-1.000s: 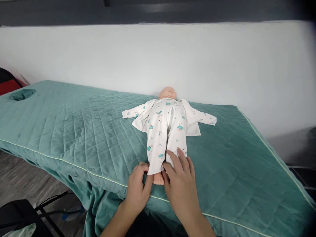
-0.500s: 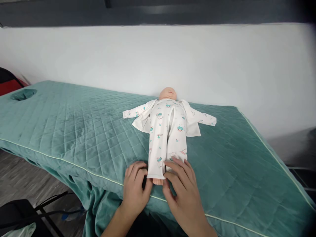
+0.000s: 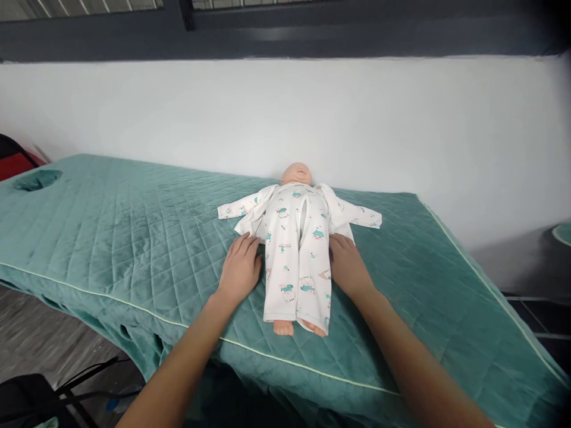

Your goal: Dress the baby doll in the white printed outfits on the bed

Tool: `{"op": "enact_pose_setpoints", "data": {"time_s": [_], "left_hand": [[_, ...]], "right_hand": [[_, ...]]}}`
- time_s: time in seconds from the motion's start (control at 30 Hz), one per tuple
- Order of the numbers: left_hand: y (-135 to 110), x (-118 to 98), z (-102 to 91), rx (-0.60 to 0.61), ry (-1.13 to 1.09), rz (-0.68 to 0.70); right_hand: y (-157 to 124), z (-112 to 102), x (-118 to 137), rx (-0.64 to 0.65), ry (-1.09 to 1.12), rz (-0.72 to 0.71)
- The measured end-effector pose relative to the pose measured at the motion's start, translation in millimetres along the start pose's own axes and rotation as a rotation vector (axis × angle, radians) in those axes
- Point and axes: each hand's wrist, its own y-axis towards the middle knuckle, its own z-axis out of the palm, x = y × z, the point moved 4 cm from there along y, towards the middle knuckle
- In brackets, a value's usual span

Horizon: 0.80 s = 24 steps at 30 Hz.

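A baby doll (image 3: 297, 173) lies on its back, its head near the wall and its bare feet towards me. It wears white printed trousers (image 3: 282, 267) with an opening down the middle and a white long-sleeved jacket (image 3: 363, 215) spread out to both sides. My left hand (image 3: 241, 268) rests open on the green cover, fingertips at the jacket's lower left edge and thumb apart. On the other side, my right hand (image 3: 349, 266) lies against the trousers, its fingers at the jacket's right hem. The right thumb is hidden. Neither hand visibly grips anything.
The doll lies on a bed with a quilted green cover (image 3: 147, 238) that has a hole (image 3: 39, 179) at its far left. A white wall (image 3: 285, 113) runs behind. A black chair (image 3: 31, 398) stands at the lower left, and something red and black (image 3: 15, 160) is at the left edge.
Both hands have moved from the trouser cuffs up along the doll's sides to the jacket hem. Both feet now show below the cuffs. The view has tilted up slightly.
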Motion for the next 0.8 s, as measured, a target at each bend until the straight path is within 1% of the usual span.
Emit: {"op": "enact_pose_setpoints", "data": {"time_s": [0.07, 0.17, 0.23, 0.3, 0.37, 0.43, 0.53, 0.57, 0.63, 0.73, 0.8], "left_hand": [[24, 7, 14.2, 0.118, 0.076, 0.045], [48, 14, 32.2, 0.264, 0.1, 0.129], [58, 14, 39.9, 0.296, 0.062, 0.189], [66, 12, 44.6, 0.286, -0.016, 0.228], [73, 9, 47.3, 0.263, -0.129, 0.234], [80, 7, 49.1, 0.24, -0.285, 0.186], [90, 9, 52.4, 0.218, -0.529, 0.023], [92, 10, 53.7, 0.217, -0.575, -0.024], [94, 13, 55.2, 0.204, -0.632, -0.083], [94, 17, 54.8, 0.173, -0.715, -0.139], [92, 17, 53.1, 0.17, -0.743, -0.156]], "right_hand": [[7, 9, -1, 0.064, -0.087, -0.025], [3, 10, 3, 0.055, -0.178, -0.063], [-2, 10, 4, 0.065, -0.187, -0.115], [-4, 12, 4, 0.082, -0.169, -0.155], [-1, 14, 3, 0.11, -0.135, -0.179], [5, 17, 3, 0.149, -0.099, -0.162], [19, 20, 2, 0.17, -0.083, -0.058], [23, 21, 3, 0.163, -0.086, -0.036], [30, 22, 6, 0.148, -0.087, -0.047], [36, 23, 8, 0.137, -0.07, -0.067], [34, 23, 7, 0.157, -0.043, -0.07]]}}
